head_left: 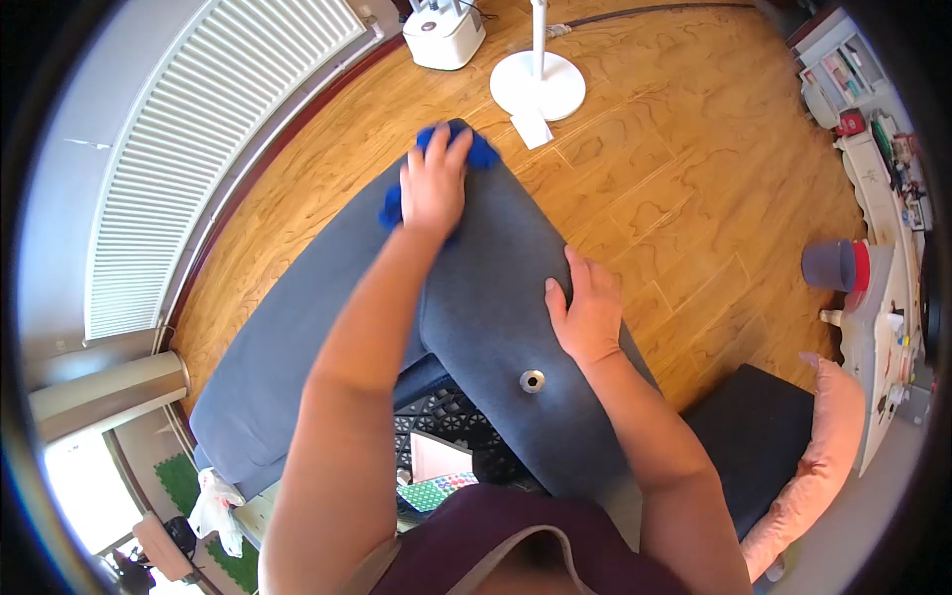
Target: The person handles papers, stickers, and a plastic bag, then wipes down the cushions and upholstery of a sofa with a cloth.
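Note:
My left hand (433,188) presses a blue cloth (483,151) against the far end of a grey upholstered sofa (486,268). The cloth shows on both sides of the hand and beyond its fingertips; its middle is hidden under the palm. Farther right and nearer to me, my right hand (588,307) lies flat on the edge of the sofa's armrest, thumb apart from the fingers, with nothing in it. A round metal-rimmed fitting (533,381) is set into the armrest close to my right wrist.
Beyond the sofa stand a white round stand base (535,87) and a white appliance (444,38). A radiator (198,149) lines the left wall. On the right are a grey bin (828,266), a white desk and a dark cushioned seat (759,426) with a pink pillow (833,426).

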Tool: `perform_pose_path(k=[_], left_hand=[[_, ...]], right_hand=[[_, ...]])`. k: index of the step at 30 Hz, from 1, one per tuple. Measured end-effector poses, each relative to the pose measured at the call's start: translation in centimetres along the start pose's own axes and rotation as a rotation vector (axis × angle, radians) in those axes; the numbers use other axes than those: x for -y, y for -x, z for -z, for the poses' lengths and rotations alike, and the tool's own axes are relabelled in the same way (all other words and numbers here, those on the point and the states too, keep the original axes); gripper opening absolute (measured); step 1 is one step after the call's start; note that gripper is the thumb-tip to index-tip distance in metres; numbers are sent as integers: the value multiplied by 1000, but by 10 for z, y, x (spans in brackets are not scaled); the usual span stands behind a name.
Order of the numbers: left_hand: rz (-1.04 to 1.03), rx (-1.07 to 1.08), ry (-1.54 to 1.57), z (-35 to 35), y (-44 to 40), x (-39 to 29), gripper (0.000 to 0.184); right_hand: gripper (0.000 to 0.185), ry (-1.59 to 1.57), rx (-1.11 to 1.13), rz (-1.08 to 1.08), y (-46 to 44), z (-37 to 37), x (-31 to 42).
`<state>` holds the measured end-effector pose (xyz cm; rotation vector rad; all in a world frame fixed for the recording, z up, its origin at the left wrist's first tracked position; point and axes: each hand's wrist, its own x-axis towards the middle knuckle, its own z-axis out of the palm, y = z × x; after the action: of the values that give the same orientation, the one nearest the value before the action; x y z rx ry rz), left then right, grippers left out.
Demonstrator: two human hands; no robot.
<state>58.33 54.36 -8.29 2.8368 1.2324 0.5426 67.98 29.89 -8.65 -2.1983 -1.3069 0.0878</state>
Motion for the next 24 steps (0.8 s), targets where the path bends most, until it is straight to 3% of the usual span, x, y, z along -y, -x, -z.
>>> perform_pose_path(k=[3, 6, 9, 12, 14, 20, 24], left_hand=[[113, 164, -25, -19, -72, -2, 37], [97, 188, 28, -12, -57, 6, 38], [-39, 109, 77, 31, 37, 15, 43], [-85, 232, -51, 91, 171, 17, 56], [-30, 361, 33, 110, 234, 20, 67], [-34, 104, -47, 51, 128, 26, 59], [-9, -90, -34, -3, 8, 40, 37]], right_hand=[[48, -8, -9, 17, -1, 0, -2], [48, -86, -25, 12, 1, -4, -5], [47, -97, -4, -7, 3, -3, -1], [47, -82, -31, 10, 3, -3, -3], [48, -56, -33, 12, 3, -6, -1], [49, -16, -25, 29, 1, -7, -2], [47, -44, 21, -22, 1, -3, -1]])
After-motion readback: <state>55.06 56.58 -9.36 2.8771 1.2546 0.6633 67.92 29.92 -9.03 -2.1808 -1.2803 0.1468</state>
